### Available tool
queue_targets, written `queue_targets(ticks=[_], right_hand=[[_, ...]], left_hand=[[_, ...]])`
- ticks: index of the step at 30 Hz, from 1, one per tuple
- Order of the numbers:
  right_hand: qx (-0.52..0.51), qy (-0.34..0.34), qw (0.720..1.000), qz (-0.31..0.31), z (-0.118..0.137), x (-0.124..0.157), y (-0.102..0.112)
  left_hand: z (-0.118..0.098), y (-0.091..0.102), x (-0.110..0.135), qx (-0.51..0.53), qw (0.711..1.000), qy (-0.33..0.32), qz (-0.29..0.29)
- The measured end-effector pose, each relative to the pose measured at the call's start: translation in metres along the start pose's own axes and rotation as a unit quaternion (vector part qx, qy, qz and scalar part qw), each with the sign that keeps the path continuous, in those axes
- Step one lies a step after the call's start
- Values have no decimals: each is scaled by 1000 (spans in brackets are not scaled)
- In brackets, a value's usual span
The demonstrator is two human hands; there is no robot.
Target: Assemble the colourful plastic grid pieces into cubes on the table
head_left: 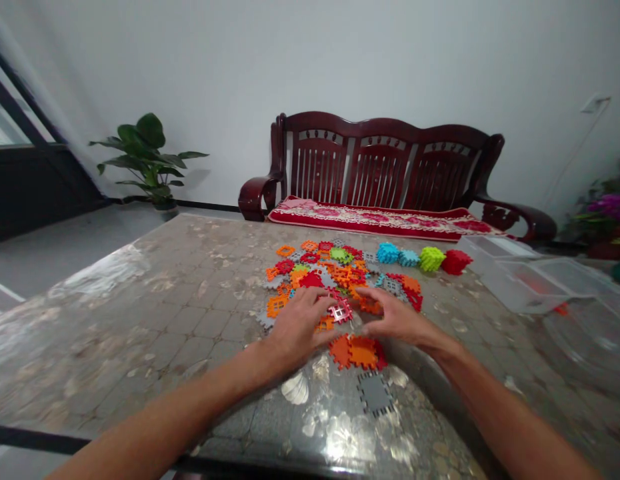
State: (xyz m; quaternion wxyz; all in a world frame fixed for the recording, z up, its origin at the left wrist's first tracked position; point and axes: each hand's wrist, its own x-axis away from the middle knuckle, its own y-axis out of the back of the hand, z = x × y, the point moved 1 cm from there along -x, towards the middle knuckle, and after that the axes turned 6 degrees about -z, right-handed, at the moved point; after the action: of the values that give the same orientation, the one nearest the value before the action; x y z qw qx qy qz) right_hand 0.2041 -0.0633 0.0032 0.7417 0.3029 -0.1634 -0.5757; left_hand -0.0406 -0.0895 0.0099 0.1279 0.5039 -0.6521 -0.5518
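My left hand (pixel 301 319) reaches over the near side of a loose pile of interlocking plastic tiles, thumb apart from its fingers. At its fingertips lies a red tile with a window cut-out (pixel 341 310); the fingers seem to touch it. My right hand (pixel 394 319) is at the pile's right, thumb and forefinger spread, close to an orange tile (pixel 369 305). Nothing shows between those fingers. Just below the hands sit flat orange tiles (pixel 363 351) overlapping a red one. Nearer me is a single grey square tile (pixel 375 393). Part of the pile is hidden behind my hands.
Behind the pile stand stacks of blue tiles (pixel 388 253), lime-green tiles (pixel 432 259) and red tiles (pixel 456 262). Clear plastic containers (pixel 527 283) are on the right of the patterned table (pixel 190 320). Beyond is a wooden bench (pixel 380 167); a potted plant (pixel 150 160) stands left.
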Motion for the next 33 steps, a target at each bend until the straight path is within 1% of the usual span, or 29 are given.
queue_targets(ticks=[2,4,6,8,11,14,19,22,25,29,33], right_hand=[[42,20,996,70,-7,28,2],[77,34,989,121,-8,51,-1],[111,35,984,138,-5,67,-7],[135,33,982,130,1,73,-12],[153,35,981,113,10,70,-14],[171,32,978,111,15,61,-13],[186,20,978,95,10,53,-16],[194,8,978,79,7,51,-18],[184,-6,980,69,5,49,-20],[151,-28,987,50,8,47,-21],[117,-35,992,17,14,43,-23]], left_hand=[[-13,-7,11,8,998,-19,63],[-24,-14,15,-5,994,-17,108],[-31,-18,14,-25,990,-2,138],[-33,-20,11,-35,988,10,151],[-31,-23,7,-27,990,10,142],[-28,-28,5,-15,992,22,124],[-29,-36,0,12,993,58,103],[-33,-37,-3,16,991,82,107],[-35,-35,-3,50,989,91,106],[-36,-35,0,96,986,81,108],[-38,-35,5,131,983,33,122]])
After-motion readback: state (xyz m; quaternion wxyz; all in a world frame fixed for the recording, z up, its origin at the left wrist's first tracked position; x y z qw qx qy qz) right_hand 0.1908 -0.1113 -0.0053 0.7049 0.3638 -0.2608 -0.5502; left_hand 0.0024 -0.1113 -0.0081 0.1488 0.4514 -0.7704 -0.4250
